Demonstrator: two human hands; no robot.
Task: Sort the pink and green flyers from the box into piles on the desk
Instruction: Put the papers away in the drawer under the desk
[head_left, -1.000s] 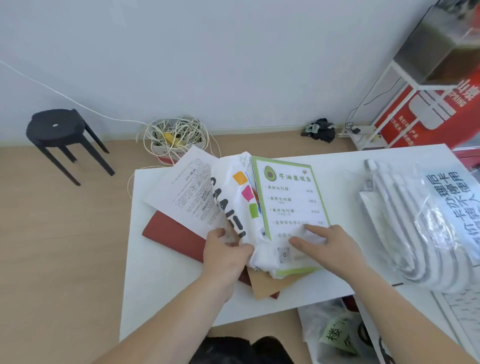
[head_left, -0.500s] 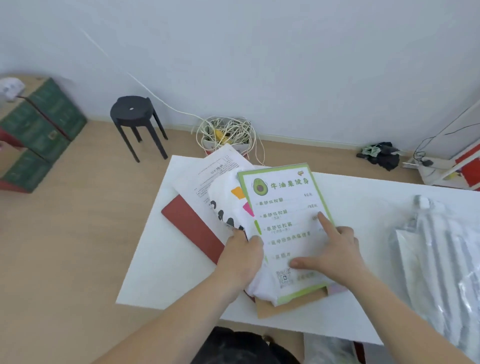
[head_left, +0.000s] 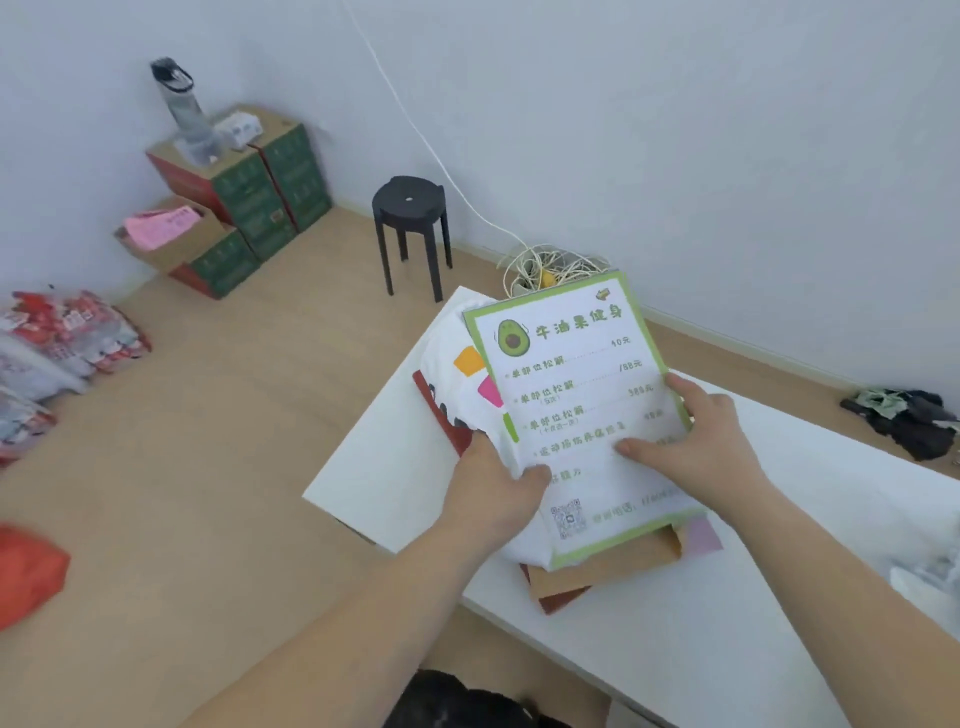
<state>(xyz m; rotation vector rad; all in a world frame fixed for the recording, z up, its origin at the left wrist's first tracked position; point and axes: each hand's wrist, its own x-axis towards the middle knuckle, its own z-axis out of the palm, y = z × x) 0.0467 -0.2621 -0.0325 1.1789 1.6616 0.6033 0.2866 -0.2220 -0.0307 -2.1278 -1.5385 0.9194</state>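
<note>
A green-bordered flyer (head_left: 576, 395) with an avocado picture tops a stack of papers at the left end of the white desk (head_left: 727, 597). My left hand (head_left: 498, 493) grips the stack's left edge, thumb over the flyer. My right hand (head_left: 696, 441) holds the flyer's right edge with the thumb laid on its face. A pale pink sheet (head_left: 701, 535) peeks out beneath the stack's lower right corner. Across the floor at the far left, an open cardboard box (head_left: 176, 249) holds pink flyers (head_left: 161, 228).
A brown envelope (head_left: 597, 571) and a dark red folder (head_left: 441, 415) lie under the stack. A black stool (head_left: 410, 228) and a cable bundle (head_left: 550, 270) stand by the wall. Stacked green boxes (head_left: 260, 187) fill the corner; red-and-white packages (head_left: 67, 332) lie at left.
The view has swung left, bringing the corner boxes and pink flyers into sight. Both hands lifted the stack's far end and squared it; my right hand shifted to the flyer's right edge.
</note>
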